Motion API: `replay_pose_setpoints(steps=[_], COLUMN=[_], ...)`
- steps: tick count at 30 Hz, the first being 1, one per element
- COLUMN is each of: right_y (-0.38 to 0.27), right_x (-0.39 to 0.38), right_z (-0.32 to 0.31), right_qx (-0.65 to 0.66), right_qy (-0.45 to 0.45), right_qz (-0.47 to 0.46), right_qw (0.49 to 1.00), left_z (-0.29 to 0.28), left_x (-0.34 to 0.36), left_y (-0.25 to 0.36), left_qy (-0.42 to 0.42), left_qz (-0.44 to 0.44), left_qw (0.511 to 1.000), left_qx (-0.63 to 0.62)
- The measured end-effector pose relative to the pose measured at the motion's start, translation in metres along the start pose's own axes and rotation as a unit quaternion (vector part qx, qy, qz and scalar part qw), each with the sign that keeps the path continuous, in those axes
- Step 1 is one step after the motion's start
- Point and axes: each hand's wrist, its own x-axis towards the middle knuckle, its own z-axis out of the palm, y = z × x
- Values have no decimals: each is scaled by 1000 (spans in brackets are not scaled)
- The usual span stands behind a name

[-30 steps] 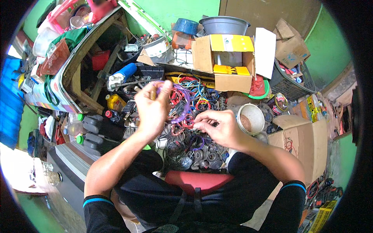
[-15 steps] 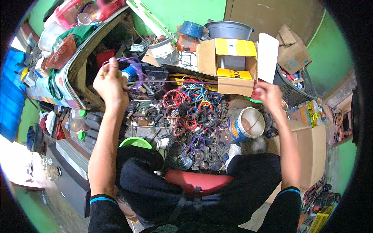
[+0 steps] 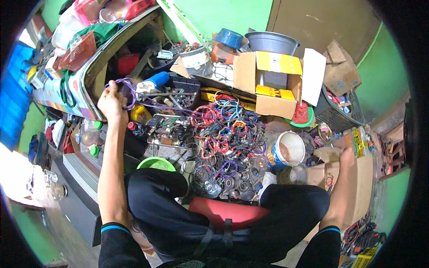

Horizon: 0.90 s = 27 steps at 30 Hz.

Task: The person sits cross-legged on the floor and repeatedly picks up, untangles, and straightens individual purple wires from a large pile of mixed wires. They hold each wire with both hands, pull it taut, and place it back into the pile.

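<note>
My left hand point(image 3: 112, 102) is raised at the left, closed around a thin purple cable point(image 3: 130, 91). Loops of the cable hang beside its fingers, and one strand runs right and slightly down to the tangle of wires. That tangle point(image 3: 223, 127), red, blue, black and yellow, covers the floor in front of my knees. My right hand point(image 3: 346, 155) is low at the right, over an open cardboard box point(image 3: 362, 174). Its fingers are mostly hidden, so whether it holds anything does not show. A thin red wire point(image 3: 330, 181) lies in the box, below this hand.
A white bucket point(image 3: 290, 148) stands right of the wires, and a green bowl point(image 3: 156, 164) by my left knee. Behind are a cardboard box with yellow flaps point(image 3: 275, 102) and a grey basin point(image 3: 272, 42). A tool bin point(image 3: 183, 89) sits near the wooden cabinet point(image 3: 96, 85).
My right hand has moved down and right, from beside the yellow-flapped box to the cardboard at the right. My left hand moved slightly left and down, keeping the purple cable, whose taut strand now sags.
</note>
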Motion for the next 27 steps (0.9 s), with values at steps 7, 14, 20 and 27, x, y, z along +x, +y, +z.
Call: replay_pose_setpoints(steps=[7, 14, 20, 27], right_y=[24, 65, -167, -245], right_x=[-3, 9, -69, -233], right_z=[24, 26, -136, -190], right_qx=[-44, 83, 463, 544], right_qy=[5, 7, -54, -270], right_qz=[72, 6, -392, -581], right_qw=[996, 997, 793, 543], left_z=[13, 24, 77, 123], left_x=[-11, -13, -88, -180], left_y=[1, -3, -11, -16], left_qy=[8, 18, -160, -380], left_qz=[-8, -17, -6, -80], left_qw=[998, 999, 973, 920], left_qx=[64, 39, 165, 47])
